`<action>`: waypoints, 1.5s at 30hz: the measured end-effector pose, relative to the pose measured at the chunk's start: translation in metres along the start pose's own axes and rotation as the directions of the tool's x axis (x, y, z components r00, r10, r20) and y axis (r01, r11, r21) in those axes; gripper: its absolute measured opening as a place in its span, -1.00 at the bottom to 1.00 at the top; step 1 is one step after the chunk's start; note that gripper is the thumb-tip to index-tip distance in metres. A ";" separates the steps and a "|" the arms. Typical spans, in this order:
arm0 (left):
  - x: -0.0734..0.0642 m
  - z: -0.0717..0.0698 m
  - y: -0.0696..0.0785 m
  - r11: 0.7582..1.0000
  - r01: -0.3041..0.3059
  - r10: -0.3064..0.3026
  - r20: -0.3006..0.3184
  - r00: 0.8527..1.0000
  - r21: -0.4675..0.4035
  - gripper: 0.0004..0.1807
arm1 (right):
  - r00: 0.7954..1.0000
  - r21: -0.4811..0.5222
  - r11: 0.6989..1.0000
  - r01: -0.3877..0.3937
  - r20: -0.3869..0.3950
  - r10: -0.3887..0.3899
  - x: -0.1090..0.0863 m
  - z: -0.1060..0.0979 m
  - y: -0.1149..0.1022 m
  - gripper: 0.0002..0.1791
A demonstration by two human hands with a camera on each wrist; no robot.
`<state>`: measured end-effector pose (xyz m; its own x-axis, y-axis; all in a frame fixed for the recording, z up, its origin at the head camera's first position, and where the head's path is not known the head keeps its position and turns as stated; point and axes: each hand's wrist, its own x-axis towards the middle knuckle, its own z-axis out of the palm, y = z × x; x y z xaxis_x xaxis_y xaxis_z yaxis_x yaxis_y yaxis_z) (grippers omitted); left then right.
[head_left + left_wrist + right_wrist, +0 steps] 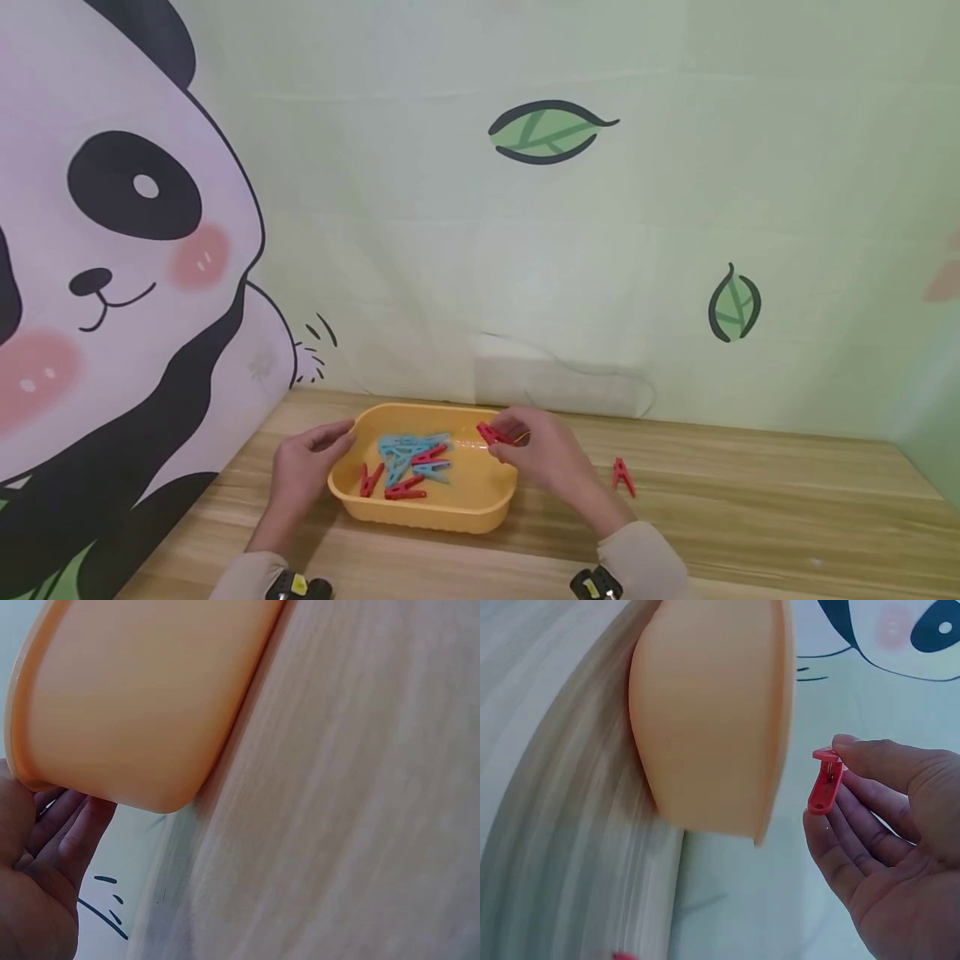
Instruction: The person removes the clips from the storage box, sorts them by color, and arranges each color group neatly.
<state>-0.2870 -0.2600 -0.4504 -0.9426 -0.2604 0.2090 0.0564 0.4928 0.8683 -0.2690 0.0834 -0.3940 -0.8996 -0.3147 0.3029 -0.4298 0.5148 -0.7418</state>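
A yellow plastic basin (442, 515) stands on the wooden table, with several blue clothespins (401, 452) and a few red clothespins (405, 489) lying loose in its left half. At the basin's left end my left hand (303, 467) grips the rim, thumb at the edge and fingers (82, 832) against the outer wall. Above the right end, my right hand (551, 454) pinches one red clothespin (826, 784) between thumb and fingers. Its metal spring shows in the right wrist view.
Another red clothespin (622, 477) lies on the table (750, 508) to the right of my right forearm. Behind the table rises a pale green wall cloth (420, 250) with printed leaves, and a large printed panda (150, 350) covers the left side.
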 end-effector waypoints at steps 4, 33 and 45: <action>0.000 0.001 0.000 1.000 -0.002 0.002 -0.001 1.000 0.001 -0.66 | 0.997 0.008 0.999 -0.049 -0.054 0.049 -0.012 -0.012 0.004 -0.77; 0.000 0.001 0.001 1.000 0.004 -0.004 0.009 1.000 -0.013 -0.65 | 0.961 -0.049 0.977 -0.205 -0.197 0.192 -0.054 -0.086 0.055 -0.74; 0.001 0.000 0.001 1.000 -0.006 0.006 0.001 1.000 -0.009 -0.66 | 0.946 -0.084 0.966 -0.246 -0.239 0.220 -0.063 -0.105 0.086 -0.73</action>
<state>-0.2877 -0.2602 -0.4495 -0.9427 -0.2560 0.2139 0.0654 0.4869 0.8710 -0.2579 0.2315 -0.4139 -0.9639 0.0062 0.2662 -0.2004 0.6413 -0.7407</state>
